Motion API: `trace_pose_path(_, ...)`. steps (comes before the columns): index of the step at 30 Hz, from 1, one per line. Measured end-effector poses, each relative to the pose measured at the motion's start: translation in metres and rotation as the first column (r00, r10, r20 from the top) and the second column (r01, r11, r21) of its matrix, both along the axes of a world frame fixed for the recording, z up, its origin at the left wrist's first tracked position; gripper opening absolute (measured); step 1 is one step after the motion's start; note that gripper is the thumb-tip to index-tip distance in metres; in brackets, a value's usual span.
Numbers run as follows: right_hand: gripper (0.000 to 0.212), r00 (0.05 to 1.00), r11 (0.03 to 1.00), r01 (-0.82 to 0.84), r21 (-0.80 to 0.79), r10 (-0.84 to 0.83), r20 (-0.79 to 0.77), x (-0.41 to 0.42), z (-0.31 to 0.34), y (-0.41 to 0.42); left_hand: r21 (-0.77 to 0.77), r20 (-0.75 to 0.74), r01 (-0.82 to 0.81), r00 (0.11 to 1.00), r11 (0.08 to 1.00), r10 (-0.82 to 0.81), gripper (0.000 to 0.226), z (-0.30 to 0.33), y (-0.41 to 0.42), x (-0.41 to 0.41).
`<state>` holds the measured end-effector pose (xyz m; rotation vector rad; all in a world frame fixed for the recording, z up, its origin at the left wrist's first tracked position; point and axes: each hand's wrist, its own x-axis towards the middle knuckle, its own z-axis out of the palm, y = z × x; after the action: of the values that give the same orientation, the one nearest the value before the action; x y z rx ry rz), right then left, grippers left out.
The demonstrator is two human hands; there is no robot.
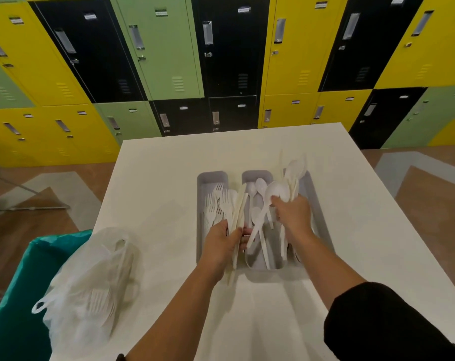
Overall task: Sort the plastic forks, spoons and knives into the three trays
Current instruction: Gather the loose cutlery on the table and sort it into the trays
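Observation:
Three grey trays stand side by side on the white table (156, 178). The left tray (210, 177) holds white plastic forks (217, 201). The middle tray (256, 174) holds white spoons (257, 188). The right tray (316, 204) is mostly hidden by my right arm. My left hand (221, 243) grips a bundle of cream plastic knives (239, 212) between the left and middle trays. My right hand (294, 212) grips several white spoons (286, 183), their bowls raised over the middle and right trays.
A thin white plastic bag (90, 290) with more cutlery inside lies on the table's near left, partly over a teal bin (15, 308). Yellow, green and black lockers (221, 61) stand beyond the far table edge.

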<state>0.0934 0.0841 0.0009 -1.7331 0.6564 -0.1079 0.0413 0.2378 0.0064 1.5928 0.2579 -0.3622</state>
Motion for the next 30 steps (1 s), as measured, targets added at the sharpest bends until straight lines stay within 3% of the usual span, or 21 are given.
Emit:
trace_pose_path(7,0.016,0.987,0.975,-0.151,-0.164,0.157,0.028,0.001,-0.001,-0.009,-0.096,-0.022,0.013,1.000,0.995,-0.015,0.017,0.004,-0.004,-0.002)
trace_pose_path(9,0.017,0.987,0.983,-0.145,-0.111,0.152,0.056,-0.008,0.004,-0.001,-0.071,-0.003,0.040,0.999,0.997,-0.040,0.018,0.007,-0.007,-0.001)
trace_pose_path(14,0.020,0.967,0.962,-0.242,0.127,0.250,-0.052,-0.029,0.016,0.018,0.128,0.051,0.147,0.987,0.981,-0.155,0.020,0.005,-0.019,-0.001)
trace_pose_path(19,0.011,0.995,0.965,-0.065,0.255,0.083,-0.061,-0.036,0.017,0.010,0.149,0.057,0.195,0.977,0.969,-0.206,0.010,0.003,-0.040,-0.003)
trace_pose_path(22,0.005,0.999,0.931,0.003,0.365,0.011,-0.037,-0.036,0.018,-0.002,0.063,0.007,0.174,0.985,0.983,-0.174,0.020,0.002,-0.051,-0.004)
trace_pose_path(30,0.010,0.999,0.950,0.036,0.311,-0.025,-0.041,-0.031,0.014,-0.035,-0.059,-0.062,0.175,0.982,0.983,-0.179,0.028,0.003,-0.078,-0.005)
